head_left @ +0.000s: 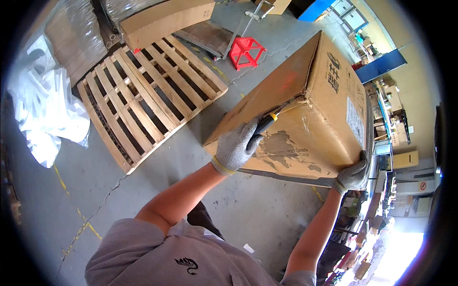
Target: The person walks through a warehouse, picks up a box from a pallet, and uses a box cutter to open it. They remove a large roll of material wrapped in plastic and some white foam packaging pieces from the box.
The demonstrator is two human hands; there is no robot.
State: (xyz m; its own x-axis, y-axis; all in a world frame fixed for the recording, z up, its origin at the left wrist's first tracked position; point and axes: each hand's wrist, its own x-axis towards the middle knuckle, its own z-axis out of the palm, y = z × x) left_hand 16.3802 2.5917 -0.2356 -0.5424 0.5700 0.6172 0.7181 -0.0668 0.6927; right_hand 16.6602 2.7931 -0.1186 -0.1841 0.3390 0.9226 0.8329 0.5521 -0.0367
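Observation:
A big brown cardboard box (296,128) stands before me, its near side scuffed and torn in patches. My left hand (238,143), in a grey glove, is closed round a utility knife (267,123) with a dark handle and a yellow collar. The knife's thin tip points at the box's upper near edge, where the cardboard looks split; whether it touches is hard to tell. My right hand (354,175), also gloved, grips the lower right corner of the box. Under the box shows the dark edge of a platform (291,178).
Left of the box lies a wooden pallet (148,97). A long carton (167,21) rests at its far end, near a flat trolley (210,38) and a red plastic stool (246,52). Crumpled clear plastic (52,95) is at far left. Cluttered shelves (386,114) line the right.

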